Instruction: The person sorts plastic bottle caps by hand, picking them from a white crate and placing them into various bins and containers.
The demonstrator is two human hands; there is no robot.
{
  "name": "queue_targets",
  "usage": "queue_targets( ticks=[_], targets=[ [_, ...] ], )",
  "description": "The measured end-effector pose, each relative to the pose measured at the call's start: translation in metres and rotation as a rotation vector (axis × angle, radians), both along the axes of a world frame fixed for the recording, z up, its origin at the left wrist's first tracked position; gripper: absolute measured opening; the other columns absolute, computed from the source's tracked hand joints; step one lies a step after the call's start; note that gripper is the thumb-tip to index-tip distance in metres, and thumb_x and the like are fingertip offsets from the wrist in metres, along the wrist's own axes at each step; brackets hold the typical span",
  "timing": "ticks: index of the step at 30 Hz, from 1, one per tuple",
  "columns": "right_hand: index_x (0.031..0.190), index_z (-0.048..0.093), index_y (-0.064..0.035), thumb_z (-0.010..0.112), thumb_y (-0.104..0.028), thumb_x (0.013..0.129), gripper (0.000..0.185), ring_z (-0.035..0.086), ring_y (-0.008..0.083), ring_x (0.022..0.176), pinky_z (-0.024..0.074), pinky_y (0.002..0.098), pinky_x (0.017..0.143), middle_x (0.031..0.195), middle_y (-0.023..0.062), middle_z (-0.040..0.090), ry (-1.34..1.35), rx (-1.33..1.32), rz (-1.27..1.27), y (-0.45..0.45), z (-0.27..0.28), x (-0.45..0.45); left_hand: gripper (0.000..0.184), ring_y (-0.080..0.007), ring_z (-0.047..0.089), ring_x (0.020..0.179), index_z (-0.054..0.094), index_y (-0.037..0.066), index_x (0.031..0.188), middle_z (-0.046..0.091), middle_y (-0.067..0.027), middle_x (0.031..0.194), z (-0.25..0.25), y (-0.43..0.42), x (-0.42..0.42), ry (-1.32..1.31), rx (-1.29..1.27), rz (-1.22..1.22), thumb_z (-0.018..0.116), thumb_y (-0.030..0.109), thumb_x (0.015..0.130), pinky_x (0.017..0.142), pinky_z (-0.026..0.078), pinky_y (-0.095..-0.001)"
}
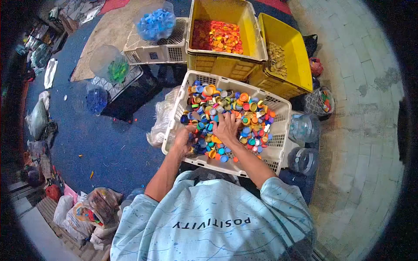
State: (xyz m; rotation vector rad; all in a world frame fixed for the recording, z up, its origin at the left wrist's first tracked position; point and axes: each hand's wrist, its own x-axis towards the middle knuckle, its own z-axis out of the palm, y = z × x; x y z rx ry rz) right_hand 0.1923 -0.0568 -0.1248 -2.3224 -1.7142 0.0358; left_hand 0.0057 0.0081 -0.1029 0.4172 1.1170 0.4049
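Note:
A white plastic crate (173,126) in front of me holds a heap of mixed-colour bottle caps (246,130). My left hand (184,139) is at the crate's left side, its fingers curled in beside the caps. What it holds, if anything, is hidden. Near the middle of the heap, my right hand (227,129) reaches down with its fingers apart, the tips touching the caps. No cap is plainly gripped in it.
Beyond the crate stand a yellow bin (250,28) of red and orange caps and another yellow bin (296,52) of pale caps. Blue caps fill a clear container (156,24) on an upturned crate (148,52). Clear jugs (302,161) sit at right, bags (98,204) at lower left.

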Motion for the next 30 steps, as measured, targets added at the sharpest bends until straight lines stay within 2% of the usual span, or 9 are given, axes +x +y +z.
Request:
queue_targets(
  ticks=[2, 5, 8, 14, 17, 23, 26, 29, 30],
  targets=[
    [0.11, 0.062, -0.0074, 0.066, -0.035, 0.075, 0.045, 0.042, 0.0282, 0.101, 0.0289, 0.0489, 0.081, 0.099, 0.0097, 0.051, 0.024, -0.086, -0.024, 0.003, 0.011, -0.001, 0.007, -0.0097, 0.051, 0.063, 0.059, 0.008, 0.083, 0.054, 0.0016, 0.072, -0.003, 0.0, 0.0, 0.041, 0.04, -0.053, 0.063, 0.014, 0.08, 0.057, 0.044, -0.0255],
    [0.11, 0.063, -0.0096, 0.068, -0.034, 0.073, 0.045, 0.042, 0.028, 0.102, 0.029, 0.0487, 0.082, 0.098, 0.0096, 0.05, -0.006, -0.125, -0.009, 0.002, 0.004, 0.003, 0.013, -0.01, 0.053, 0.065, 0.059, 0.008, 0.08, 0.056, 0.0001, 0.071, 0.004, -0.001, 0.007, 0.306, 0.327, -0.209, 0.07, 0.01, 0.073, 0.057, 0.044, -0.0277],
    [0.109, 0.064, -0.0116, 0.069, -0.032, 0.072, 0.043, 0.041, 0.0277, 0.103, 0.0291, 0.0478, 0.082, 0.099, 0.0093, 0.049, 0.05, -0.128, -0.003, 0.0, 0.006, 0.005, 0.023, -0.0116, 0.055, 0.068, 0.06, 0.005, 0.084, 0.06, -0.0011, 0.074, -0.019, -0.001, 0.01, 0.411, 0.497, -0.311, 0.076, 0.007, 0.068, 0.062, 0.045, -0.0278],
    [0.098, 0.068, -0.0135, 0.073, -0.031, 0.072, 0.032, 0.043, 0.0254, 0.098, 0.0285, 0.0452, 0.079, 0.096, 0.0055, 0.049, 0.12, 0.021, -0.014, -0.003, 0.009, 0.011, 0.036, -0.0292, 0.065, 0.081, 0.06, 0.002, 0.09, 0.066, -0.0155, 0.084, -0.027, 0.004, 0.017, 0.731, 0.775, -0.665, 0.078, 0.017, 0.062, 0.073, 0.051, -0.0378],
    [0.094, 0.07, -0.0129, 0.073, -0.031, 0.073, 0.028, 0.043, 0.0248, 0.098, 0.0284, 0.0449, 0.077, 0.096, 0.0053, 0.051, 0.144, 0.049, -0.021, -0.004, 0.006, 0.013, 0.041, -0.0356, 0.064, 0.089, 0.061, 0.002, 0.098, 0.066, -0.0202, 0.092, -0.024, 0.005, 0.021, 0.765, 0.815, -0.724, 0.076, 0.019, 0.064, 0.077, 0.051, -0.0423],
    [0.085, 0.07, -0.0117, 0.071, -0.028, 0.076, 0.019, 0.048, 0.0268, 0.098, 0.0343, 0.0455, 0.081, 0.092, 0.007, 0.054, 0.287, 0.18, -0.074, -0.008, 0.005, 0.02, 0.046, -0.0375, 0.063, 0.091, 0.06, 0.0, 0.103, 0.065, -0.0222, 0.095, -0.019, 0.0, 0.026, 0.724, 0.905, -0.628, 0.075, 0.02, 0.066, 0.079, 0.05, -0.045],
    [0.087, 0.068, -0.0078, 0.067, -0.025, 0.081, 0.018, 0.055, 0.0234, 0.087, 0.0422, 0.038, 0.078, 0.091, 0.0069, 0.059, 0.69, 0.255, -0.16, -0.014, -0.016, 0.032, 0.043, -0.04, 0.063, 0.089, 0.06, -0.001, 0.102, 0.064, -0.0243, 0.096, -0.014, 0.0, 0.028, 0.744, 1.017, -0.637, 0.075, 0.019, 0.066, 0.078, 0.05, -0.0459],
    [0.093, 0.062, -0.001, 0.064, -0.022, 0.087, 0.022, 0.061, 0.0143, 0.067, 0.047, 0.0227, 0.061, 0.086, 0.007, 0.062, 1.378, 0.199, -0.294, -0.025, 0.03, 0.037, 0.043, -0.0403, 0.062, 0.085, 0.058, -0.002, 0.097, 0.064, -0.0241, 0.09, -0.033, 0.002, 0.029, 0.78, 1.126, -0.686, 0.076, 0.027, 0.07, 0.074, 0.049, -0.0472],
    [0.101, 0.058, -0.0009, 0.062, -0.019, 0.089, 0.023, 0.063, 0.0172, 0.076, 0.0497, 0.0275, 0.07, 0.088, 0.0067, 0.062, 1.566, 0.172, -0.391, -0.029, 0.039, 0.039, 0.043, -0.0406, 0.062, 0.084, 0.058, -0.003, 0.096, 0.063, -0.024, 0.089, -0.034, 0.001, 0.03, 0.814, 1.154, -0.719, 0.076, 0.027, 0.071, 0.074, 0.049, -0.0476]
  ],
)
